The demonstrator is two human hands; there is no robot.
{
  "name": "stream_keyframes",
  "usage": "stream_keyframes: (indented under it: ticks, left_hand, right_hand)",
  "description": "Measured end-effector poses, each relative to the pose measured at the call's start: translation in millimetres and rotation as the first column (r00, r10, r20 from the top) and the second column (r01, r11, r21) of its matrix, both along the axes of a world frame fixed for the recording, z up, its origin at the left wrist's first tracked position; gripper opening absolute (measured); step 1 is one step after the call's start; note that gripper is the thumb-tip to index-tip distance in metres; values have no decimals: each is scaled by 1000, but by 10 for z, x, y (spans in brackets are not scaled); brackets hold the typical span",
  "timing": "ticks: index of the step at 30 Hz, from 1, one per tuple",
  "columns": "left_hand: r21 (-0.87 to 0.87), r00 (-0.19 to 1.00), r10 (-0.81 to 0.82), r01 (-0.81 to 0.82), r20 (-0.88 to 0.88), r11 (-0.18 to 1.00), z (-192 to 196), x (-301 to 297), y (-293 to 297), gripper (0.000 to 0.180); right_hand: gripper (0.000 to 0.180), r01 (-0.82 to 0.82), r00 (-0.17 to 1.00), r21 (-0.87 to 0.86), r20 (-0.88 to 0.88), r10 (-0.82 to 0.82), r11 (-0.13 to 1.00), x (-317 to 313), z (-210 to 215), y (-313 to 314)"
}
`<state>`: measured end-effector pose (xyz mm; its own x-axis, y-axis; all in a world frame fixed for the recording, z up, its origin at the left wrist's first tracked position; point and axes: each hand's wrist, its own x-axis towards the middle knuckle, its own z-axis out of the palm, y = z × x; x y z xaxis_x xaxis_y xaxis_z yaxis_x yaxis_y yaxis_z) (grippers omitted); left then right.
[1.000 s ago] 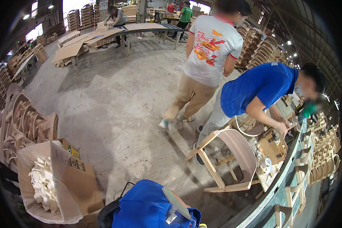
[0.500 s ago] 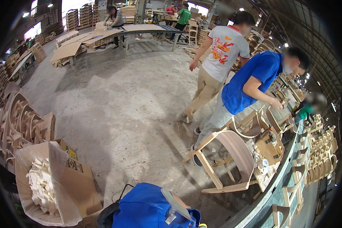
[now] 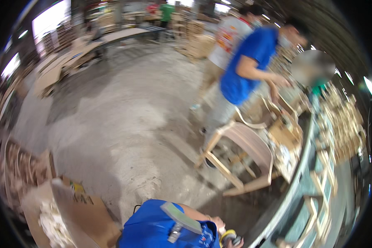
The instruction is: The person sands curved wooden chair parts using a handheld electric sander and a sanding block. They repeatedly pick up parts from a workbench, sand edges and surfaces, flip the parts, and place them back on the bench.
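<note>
Your view takes in a workshop with a bare concrete floor (image 3: 124, 124), long benches (image 3: 91, 45) at the far left and stacked wooden parts along both sides. At the bottom edge, one of your hands (image 3: 221, 225) shows past your blue sleeve (image 3: 153, 227), just beside a yellow tool (image 3: 229, 237); which hand it is, and whether the fingers are spread or closed on the tool, cannot be told through the blur. One cardboard box (image 3: 82, 206) stands lower left. One curved wooden chair frame (image 3: 244, 153) lies tilted beside a green table (image 3: 301, 173). Two people stand nearby, one in a blue shirt (image 3: 248, 66), one in white (image 3: 229, 39); a third in green (image 3: 166, 10) is far off.
</note>
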<state>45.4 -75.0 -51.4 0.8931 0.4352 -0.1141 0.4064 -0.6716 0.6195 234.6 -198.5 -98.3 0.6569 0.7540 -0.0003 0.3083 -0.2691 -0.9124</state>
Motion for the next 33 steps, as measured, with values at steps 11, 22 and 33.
stream_keyframes:
  ticks: [11, 22, 33]
  left_hand:
    - [-71, 998, -41, 38, -55, 997, -388, -37, 181, 30]
    - [-280, 960, 88, -11, 265, 960, -1239, -94, 103, 63]
    - [-491, 919, 56, 157, 391, 857, -1556, -62, 221, 70]
  right_hand:
    - [73, 175, 959, -369, 275, -73, 913, -292, 528, -6]
    - [76, 290, 947, -415, 256, -195, 863, -395, 525, 103]
    - [73, 418, 906, -544, 303, -295, 728, -523, 659, 368]
